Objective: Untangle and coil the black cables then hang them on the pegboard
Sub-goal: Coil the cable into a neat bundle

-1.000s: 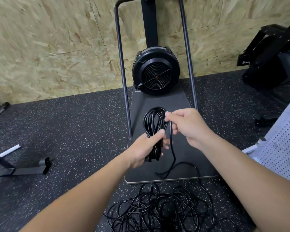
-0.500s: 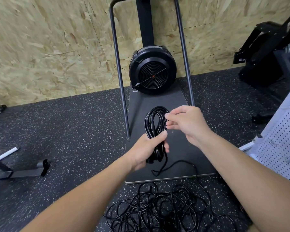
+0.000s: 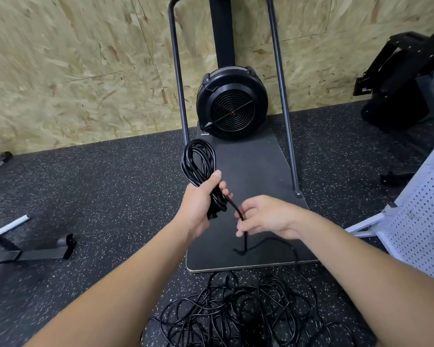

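Both hands grip cable: left hand (image 3: 201, 204) clenched around the coiled bundle (image 3: 198, 161), right hand (image 3: 266, 216) pinching its loose strand (image 3: 237, 209); tangled cables (image 3: 236, 311) lie near

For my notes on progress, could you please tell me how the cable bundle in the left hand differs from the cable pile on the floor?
The coiled bundle is gathered into neat, narrow loops; the floor pile sprawls in loose, crossing loops. The bundle is held up in the left hand; the pile lies on the speckled floor, touched by neither hand. A loose strand runs from the bundle through the right hand. Both are thin black cable.
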A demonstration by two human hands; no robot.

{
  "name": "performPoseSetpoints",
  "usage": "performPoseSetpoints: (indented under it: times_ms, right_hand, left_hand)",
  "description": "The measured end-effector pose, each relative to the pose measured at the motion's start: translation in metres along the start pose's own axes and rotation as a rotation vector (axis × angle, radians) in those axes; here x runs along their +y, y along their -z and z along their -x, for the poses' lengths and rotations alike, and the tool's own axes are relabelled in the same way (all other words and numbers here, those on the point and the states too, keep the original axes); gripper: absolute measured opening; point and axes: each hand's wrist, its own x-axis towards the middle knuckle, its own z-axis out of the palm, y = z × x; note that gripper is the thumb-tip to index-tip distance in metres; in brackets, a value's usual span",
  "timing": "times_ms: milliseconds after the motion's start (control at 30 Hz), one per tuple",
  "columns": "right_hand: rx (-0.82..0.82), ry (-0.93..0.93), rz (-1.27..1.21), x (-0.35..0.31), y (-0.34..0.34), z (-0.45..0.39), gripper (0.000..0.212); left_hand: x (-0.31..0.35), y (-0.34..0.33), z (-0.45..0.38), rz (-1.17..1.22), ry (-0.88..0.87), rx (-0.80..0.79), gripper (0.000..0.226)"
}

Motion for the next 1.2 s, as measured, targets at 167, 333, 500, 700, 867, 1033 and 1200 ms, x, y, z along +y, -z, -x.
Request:
performPoseSetpoints:
  times_ms: [167,333,500,700,867,1033,1200]
  right_hand:
    - [0.303,0.037,-0.074,-0.005,0.019,-0.002,0.026]
    - [0.475,0.036,0.603,-0.01,0.003,-0.004,0.046]
    - [0.059,0.113,0.571,-0.043,-0.011,0.025,0.047]
    - [0.097,0.393,0.088,-0.066,0.007,0.044,0.01]
    - [0.357,0.329,0.256,-0.056,0.011,0.035,0.015]
    - [0.55,0.212,0.299,-0.046,0.006,0.02,0.039]
    - [0.373,0.199,-0.236,-0.038,0.02,0.016,0.04]
  left_hand:
    - [0.012,0.006,-0.005,0.047,-0.035,0.055,0.019]
    - [0.001,0.005,-0.007,0.083,-0.038,0.049,0.015]
    - [0.005,0.013,-0.009,-0.054,-0.029,0.092,0.01]
    - [0.009,0.023,-0.009,-0.21,0.058,-0.004,0.01]
    - [-0.002,0.016,0.003,-0.477,0.261,-0.205,0.066]
    - [-0.02,0.002,0.016,-0.384,0.306,-0.371,0.023]
    - [-0.016,0.001,0.006,-0.166,0.242,-0.267,0.006]
